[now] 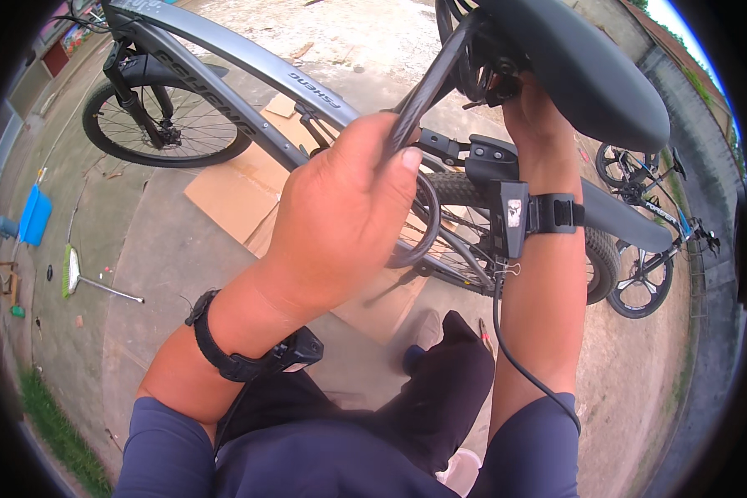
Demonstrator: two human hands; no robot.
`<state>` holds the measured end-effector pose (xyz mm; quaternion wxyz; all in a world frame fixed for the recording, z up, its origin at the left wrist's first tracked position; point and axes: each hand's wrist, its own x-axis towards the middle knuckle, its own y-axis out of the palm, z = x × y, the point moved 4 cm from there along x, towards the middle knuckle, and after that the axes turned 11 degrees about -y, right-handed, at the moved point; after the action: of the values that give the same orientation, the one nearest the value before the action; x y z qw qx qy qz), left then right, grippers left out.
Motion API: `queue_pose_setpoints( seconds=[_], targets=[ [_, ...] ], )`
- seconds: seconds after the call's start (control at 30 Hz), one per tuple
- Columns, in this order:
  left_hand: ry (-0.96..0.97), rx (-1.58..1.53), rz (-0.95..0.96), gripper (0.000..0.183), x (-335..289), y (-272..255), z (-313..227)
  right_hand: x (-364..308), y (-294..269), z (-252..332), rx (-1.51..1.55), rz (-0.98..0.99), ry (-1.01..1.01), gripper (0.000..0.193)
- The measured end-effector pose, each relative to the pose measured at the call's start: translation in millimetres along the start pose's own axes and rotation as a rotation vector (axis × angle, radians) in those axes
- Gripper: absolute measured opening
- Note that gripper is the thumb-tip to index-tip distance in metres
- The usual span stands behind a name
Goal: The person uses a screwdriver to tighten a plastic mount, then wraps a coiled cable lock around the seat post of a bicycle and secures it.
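A grey bicycle [266, 137] stands before me, its front wheel at the far left. My left hand [332, 207] is wrapped round a dark, thick cable [430, 83] that looks like a coiled cable lock. One loop of it hangs below my fist, and the rest runs up under the black saddle [598, 75]. My right hand [539, 112] reaches beneath the saddle with its fingers curled at a small black part [502, 87] near the seat post. The saddle and my wrist hide some of those fingers. A rear shock link and the rear wheel [603, 266] lie below.
Flattened cardboard [232, 199] lies under the bicycle. A second bicycle [639, 224] stands at the right by a wall. At the left are a broom [73, 272] and a blue dustpan [35, 216]. Red-handled pliers [485, 334] lie near my leg.
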<state>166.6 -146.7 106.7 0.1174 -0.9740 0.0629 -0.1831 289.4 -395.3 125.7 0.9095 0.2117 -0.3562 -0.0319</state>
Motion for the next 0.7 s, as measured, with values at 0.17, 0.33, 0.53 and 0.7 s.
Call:
queue_pose_setpoints(
  seconds=[0.17, 0.33, 0.53, 0.7],
  targets=[
    [0.086, 0.043, -0.087, 0.025, -4.1, 0.7, 7.8, 4.3, 13.8, 0.8, -0.117, 0.101, -0.061, 0.03],
    [0.069, 0.051, -0.053, 0.025, -2.7, 2.0, 12.5, -34.8, 7.1, 11.9, -0.528, 0.005, -0.16, 0.034],
    [0.155, 0.067, -0.105, 0.024, -1.3, -0.3, 15.7, -120.3, 53.0, 44.1, -0.854, -0.231, -0.276, 0.036],
    [0.09, 0.032, -0.064, 0.024, -1.2, 1.7, 14.4, -137.4, 78.1, 15.3, -0.2, -0.243, 0.383, 0.038]
  ],
)
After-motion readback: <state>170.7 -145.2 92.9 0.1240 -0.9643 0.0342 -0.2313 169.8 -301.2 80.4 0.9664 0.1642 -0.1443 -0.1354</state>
